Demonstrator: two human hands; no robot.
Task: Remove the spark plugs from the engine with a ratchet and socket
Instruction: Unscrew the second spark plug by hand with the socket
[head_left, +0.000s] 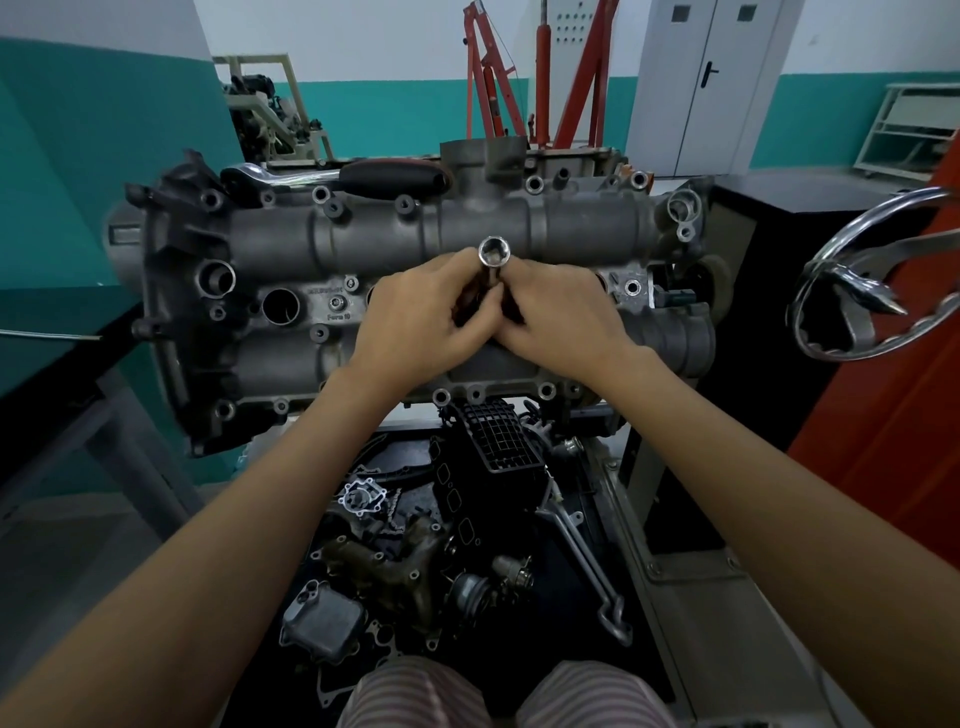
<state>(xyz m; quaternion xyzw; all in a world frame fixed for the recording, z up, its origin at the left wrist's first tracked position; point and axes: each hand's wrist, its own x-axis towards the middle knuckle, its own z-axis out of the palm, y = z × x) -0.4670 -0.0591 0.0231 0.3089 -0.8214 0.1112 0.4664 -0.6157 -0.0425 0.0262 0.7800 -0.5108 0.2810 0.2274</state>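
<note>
Even soft light, sharp centre, edges bowed.

Both bare forearms reach forward from the bottom corners of the view and converge at centre, wrists angled inward. The left hand (415, 317) and right hand (558, 317) meet knuckle to knuckle, backs turned up toward the camera. Fingers of both hands are curled inward and pinch the same upright socket (494, 254), whose open end shows just above the fingertips.
</note>
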